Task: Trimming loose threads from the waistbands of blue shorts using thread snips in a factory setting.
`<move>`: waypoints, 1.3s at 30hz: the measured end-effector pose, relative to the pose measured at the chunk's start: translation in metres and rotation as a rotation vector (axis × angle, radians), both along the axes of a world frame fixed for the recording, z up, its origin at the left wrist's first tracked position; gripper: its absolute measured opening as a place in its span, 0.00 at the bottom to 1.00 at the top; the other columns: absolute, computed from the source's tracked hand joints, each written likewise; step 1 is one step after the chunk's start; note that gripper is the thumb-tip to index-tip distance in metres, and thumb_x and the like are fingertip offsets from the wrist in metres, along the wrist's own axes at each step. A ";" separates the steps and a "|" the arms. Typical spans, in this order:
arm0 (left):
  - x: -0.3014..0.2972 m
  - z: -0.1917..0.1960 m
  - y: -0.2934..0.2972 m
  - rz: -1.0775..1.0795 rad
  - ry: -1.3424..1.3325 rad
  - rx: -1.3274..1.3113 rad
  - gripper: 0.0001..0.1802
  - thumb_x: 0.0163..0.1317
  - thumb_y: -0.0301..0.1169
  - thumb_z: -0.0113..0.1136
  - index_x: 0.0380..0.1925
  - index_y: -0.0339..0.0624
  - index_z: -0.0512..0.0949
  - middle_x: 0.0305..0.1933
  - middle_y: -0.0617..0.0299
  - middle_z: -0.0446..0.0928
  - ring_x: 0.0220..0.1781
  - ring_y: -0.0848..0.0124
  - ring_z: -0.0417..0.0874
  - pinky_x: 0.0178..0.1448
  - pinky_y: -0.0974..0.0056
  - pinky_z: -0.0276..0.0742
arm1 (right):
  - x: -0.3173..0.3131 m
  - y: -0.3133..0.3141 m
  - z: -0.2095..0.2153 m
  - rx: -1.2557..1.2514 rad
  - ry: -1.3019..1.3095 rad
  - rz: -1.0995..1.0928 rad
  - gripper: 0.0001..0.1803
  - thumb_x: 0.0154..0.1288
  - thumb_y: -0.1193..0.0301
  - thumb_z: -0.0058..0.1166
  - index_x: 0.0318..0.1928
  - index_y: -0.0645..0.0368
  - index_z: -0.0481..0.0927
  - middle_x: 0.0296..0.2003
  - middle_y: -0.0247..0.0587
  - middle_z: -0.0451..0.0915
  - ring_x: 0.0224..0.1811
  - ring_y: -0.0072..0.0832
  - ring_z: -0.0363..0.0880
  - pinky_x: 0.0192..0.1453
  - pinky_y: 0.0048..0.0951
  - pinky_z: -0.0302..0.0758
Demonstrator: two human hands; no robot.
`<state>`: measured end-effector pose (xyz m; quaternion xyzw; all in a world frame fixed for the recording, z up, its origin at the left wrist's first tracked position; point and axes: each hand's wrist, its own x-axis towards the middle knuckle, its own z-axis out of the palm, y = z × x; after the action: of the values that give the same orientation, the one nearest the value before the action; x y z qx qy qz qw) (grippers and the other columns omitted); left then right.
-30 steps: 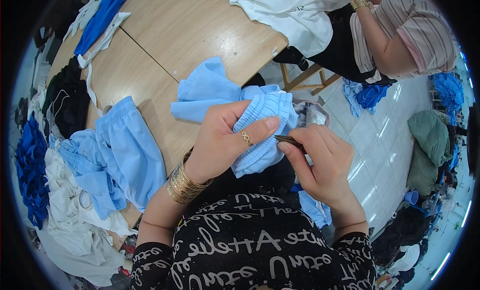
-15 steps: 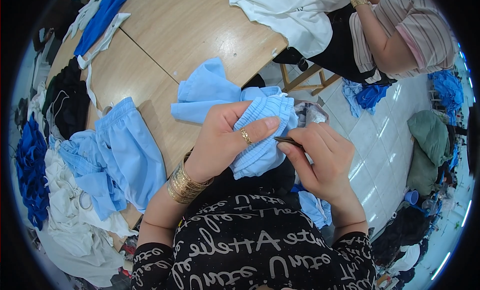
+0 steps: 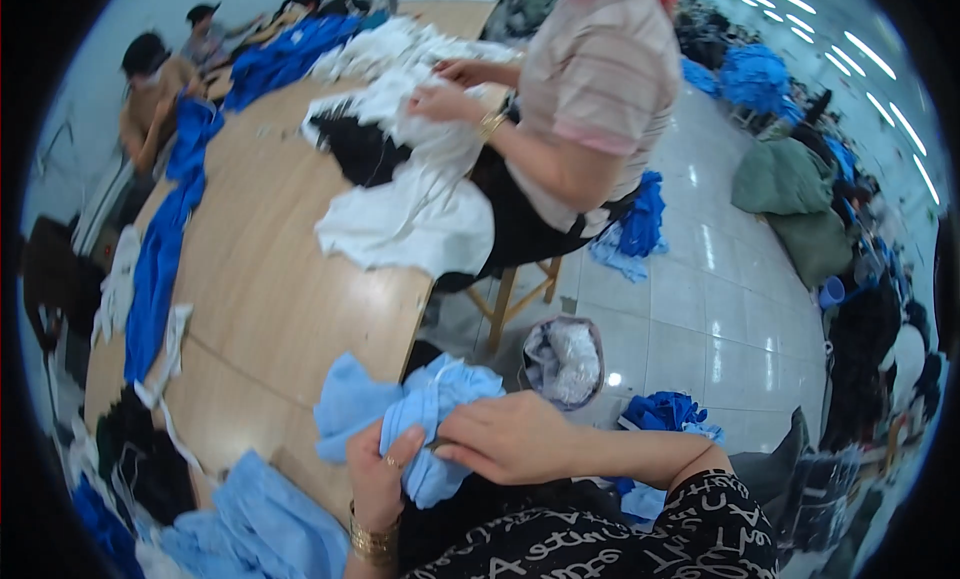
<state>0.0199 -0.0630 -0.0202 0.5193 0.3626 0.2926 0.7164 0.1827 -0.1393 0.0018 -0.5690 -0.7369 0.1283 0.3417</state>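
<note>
My left hand (image 3: 378, 467) grips a light blue garment (image 3: 440, 387), its thumb pressed on the bunched cloth. Close against it, my right hand (image 3: 515, 437) is closed around small dark thread snips (image 3: 438, 442), mostly hidden by the fingers, whose tips meet the fabric. Part of the garment rests over the table's near edge and part hangs over my lap. Another light blue garment (image 3: 262, 519) lies to the left of my left hand.
The wooden table (image 3: 270, 329) stretches away ahead. At its right side a person in a striped shirt (image 3: 605, 89) handles white cloth (image 3: 410, 229). A blue garment (image 3: 160, 269) runs along the left edge. A lined bin (image 3: 563, 362) stands on the tiled floor.
My view has tilted up, so my hands sit lower in the picture and more of the room shows. The right hand has moved in closer to the left, over the cloth.
</note>
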 end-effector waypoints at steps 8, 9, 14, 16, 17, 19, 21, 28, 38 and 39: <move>0.001 -0.002 -0.002 0.004 -0.112 -0.044 0.10 0.55 0.26 0.57 0.34 0.29 0.77 0.31 0.63 0.77 0.30 0.80 0.74 0.36 0.74 0.69 | 0.002 -0.005 -0.003 -0.071 -0.011 0.053 0.12 0.64 0.61 0.46 0.34 0.57 0.70 0.26 0.37 0.73 0.27 0.33 0.75 0.28 0.31 0.71; 0.001 -0.001 -0.002 0.000 -0.114 -0.038 0.10 0.55 0.26 0.57 0.34 0.29 0.77 0.31 0.63 0.77 0.30 0.80 0.74 0.36 0.74 0.69 | 0.002 -0.004 -0.002 -0.065 -0.012 0.050 0.12 0.64 0.61 0.46 0.34 0.57 0.70 0.26 0.37 0.73 0.27 0.33 0.75 0.28 0.31 0.71; 0.003 0.002 0.000 -0.014 -0.112 -0.026 0.10 0.55 0.25 0.56 0.35 0.28 0.77 0.32 0.61 0.78 0.31 0.78 0.75 0.37 0.74 0.70 | 0.005 -0.001 -0.001 -0.120 -0.008 0.078 0.13 0.64 0.60 0.44 0.34 0.57 0.70 0.26 0.38 0.73 0.27 0.35 0.75 0.27 0.32 0.71; 0.004 0.001 -0.001 -0.011 -0.117 -0.039 0.10 0.55 0.25 0.56 0.35 0.28 0.77 0.32 0.61 0.78 0.31 0.78 0.75 0.37 0.74 0.70 | 0.005 -0.003 0.001 -0.126 -0.019 0.080 0.13 0.64 0.60 0.44 0.34 0.57 0.70 0.26 0.38 0.73 0.27 0.36 0.75 0.27 0.32 0.71; 0.004 0.000 -0.002 -0.010 -0.122 -0.052 0.10 0.55 0.25 0.56 0.35 0.28 0.77 0.32 0.61 0.78 0.31 0.78 0.75 0.37 0.74 0.70 | 0.004 -0.004 0.002 -0.133 -0.030 0.080 0.12 0.64 0.60 0.44 0.34 0.56 0.70 0.25 0.38 0.72 0.26 0.36 0.75 0.27 0.32 0.71; 0.004 0.000 -0.002 -0.012 -0.108 -0.035 0.10 0.55 0.25 0.56 0.35 0.28 0.77 0.32 0.61 0.78 0.31 0.78 0.75 0.37 0.74 0.70 | 0.005 -0.004 0.000 -0.116 -0.023 0.079 0.12 0.64 0.60 0.45 0.33 0.56 0.69 0.25 0.38 0.72 0.26 0.36 0.75 0.26 0.32 0.71; 0.004 -0.001 -0.002 -0.016 -0.095 -0.019 0.10 0.56 0.26 0.57 0.35 0.28 0.77 0.32 0.61 0.78 0.31 0.79 0.75 0.37 0.74 0.70 | 0.007 -0.005 0.000 -0.101 -0.016 0.075 0.12 0.64 0.60 0.45 0.33 0.56 0.69 0.24 0.38 0.72 0.26 0.36 0.75 0.26 0.32 0.70; 0.001 -0.003 0.000 -0.008 -0.038 0.047 0.11 0.56 0.27 0.58 0.34 0.28 0.77 0.30 0.64 0.77 0.29 0.81 0.72 0.36 0.75 0.68 | 0.017 -0.006 0.009 -0.086 0.036 0.010 0.10 0.61 0.62 0.50 0.33 0.56 0.71 0.22 0.38 0.72 0.25 0.34 0.75 0.25 0.31 0.70; -0.006 0.000 -0.005 -0.018 -0.024 0.025 0.10 0.57 0.29 0.57 0.30 0.29 0.77 0.26 0.68 0.75 0.27 0.82 0.69 0.32 0.75 0.66 | 0.012 -0.009 0.007 -0.071 0.057 -0.006 0.10 0.60 0.63 0.52 0.33 0.56 0.72 0.23 0.38 0.74 0.25 0.34 0.76 0.25 0.31 0.71; -0.005 0.000 -0.004 -0.004 -0.011 0.010 0.10 0.57 0.29 0.57 0.30 0.29 0.77 0.26 0.68 0.75 0.27 0.82 0.69 0.32 0.75 0.66 | 0.013 -0.008 0.006 -0.069 0.056 -0.009 0.10 0.59 0.63 0.52 0.33 0.56 0.72 0.23 0.38 0.73 0.25 0.35 0.75 0.25 0.32 0.70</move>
<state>0.0150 -0.0673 -0.0199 0.5221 0.3559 0.2959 0.7164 0.1957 -0.1470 0.0080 -0.5800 -0.7195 0.1678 0.3432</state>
